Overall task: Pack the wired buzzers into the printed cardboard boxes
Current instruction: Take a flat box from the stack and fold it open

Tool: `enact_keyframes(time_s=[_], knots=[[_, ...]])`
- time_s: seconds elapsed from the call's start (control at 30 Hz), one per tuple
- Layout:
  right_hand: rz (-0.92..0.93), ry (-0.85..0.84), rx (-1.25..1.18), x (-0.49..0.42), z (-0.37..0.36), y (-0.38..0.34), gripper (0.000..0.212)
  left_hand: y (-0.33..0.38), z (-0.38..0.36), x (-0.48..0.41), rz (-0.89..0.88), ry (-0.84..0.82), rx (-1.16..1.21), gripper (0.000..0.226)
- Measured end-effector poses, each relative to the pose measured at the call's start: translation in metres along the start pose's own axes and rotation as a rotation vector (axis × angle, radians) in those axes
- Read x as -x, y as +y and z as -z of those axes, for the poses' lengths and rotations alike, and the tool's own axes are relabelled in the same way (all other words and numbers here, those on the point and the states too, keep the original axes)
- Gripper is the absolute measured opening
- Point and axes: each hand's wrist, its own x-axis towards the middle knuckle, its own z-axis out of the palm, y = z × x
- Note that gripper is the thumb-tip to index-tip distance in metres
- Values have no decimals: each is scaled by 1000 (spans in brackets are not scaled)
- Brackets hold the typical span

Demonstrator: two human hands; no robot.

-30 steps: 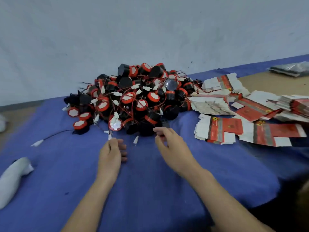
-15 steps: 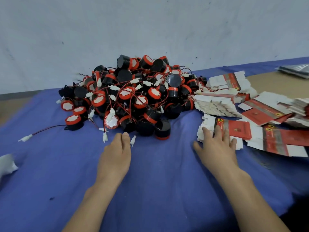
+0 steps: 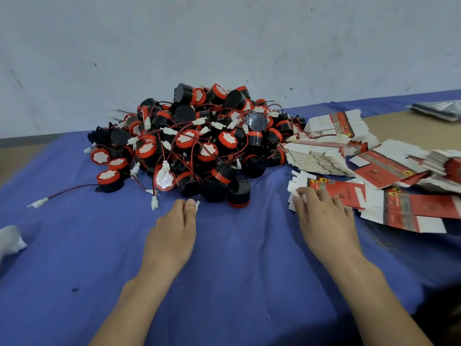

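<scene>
Head view, the only view supplied.

The pile of wired buzzers point(image 3: 199, 146), black bodies with red rims and red-and-black leads ending in white plugs, lies heaped at the middle of the blue cloth point(image 3: 224, 283), against the pale wall. One stray buzzer point(image 3: 108, 182) sits at the pile's left edge, its lead trailing left across the cloth to a white plug point(image 3: 38, 203).

The flat printed cardboard boxes point(image 3: 399, 171), red and white, none of them erected, lie in loose overlapping stacks just right of the pile.

Your left hand point(image 3: 172, 236) rests palm down on the cloth in front of the pile. Its fingers are straight and held together, gripping nothing. The fingertips point(image 3: 185, 204) lie just beside a small white connector point(image 3: 197, 205) at the pile's near edge; contact cannot be confirmed.

Your right hand point(image 3: 324, 218) lies on the nearest stack of flat boxes point(image 3: 334, 189). Its fingers are slightly spread and laid over the top sheet, and the thumb sits against the white flaps at the left edge. Whether the thumb has hooked under a sheet cannot be told.

No buzzer is in either hand, and none is in a box.

A white wad point(image 3: 10, 239) lies at the left edge of the cloth, and a grey plastic bag point(image 3: 439, 109) lies far right.
</scene>
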Motion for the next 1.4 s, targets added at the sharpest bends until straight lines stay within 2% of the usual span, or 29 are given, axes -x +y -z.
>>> enact_keyframes(time_s=[0.1, 0.23, 0.33, 0.43, 0.47, 0.53, 0.63, 0.83, 1.03, 1.17, 1.3, 1.4], knots=[[-1, 143, -96, -2, 3, -5, 37, 1, 1, 1, -12, 1, -4, 43], [27, 366, -227, -6, 9, -13, 23, 3, 2, 3, -62, 24, 24, 41], [124, 514, -541, -7, 19, -21, 26, 9, 1, 8, -150, 62, 149, 40], [218, 471, -941, -2, 27, -35, 28, 20, -4, 14, -187, 79, 315, 24], [223, 439, -1054, 0, 29, -40, 28, 26, -5, 17, -202, 88, 364, 25], [197, 357, -1286, 4, 31, -51, 28, 34, -8, 21, -248, 95, 466, 31], [97, 232, -1521, 5, 27, -63, 25, 46, -11, 29, -311, 83, 588, 28], [-3, 20, -1615, 7, 12, -69, 23, 52, -11, 32, -336, 129, 639, 20], [-15, -34, -1644, 9, 6, -71, 20, 52, -10, 35, -391, 160, 458, 21], [23, -52, -1626, 9, 4, -74, 35, 50, -10, 36, -385, 161, 422, 19], [-19, -46, -1610, 7, 1, -76, 22, 46, -13, 37, -349, 142, 370, 18], [-55, -50, -1607, 5, -1, -77, 25, 46, -13, 38, -351, 143, 344, 20]])
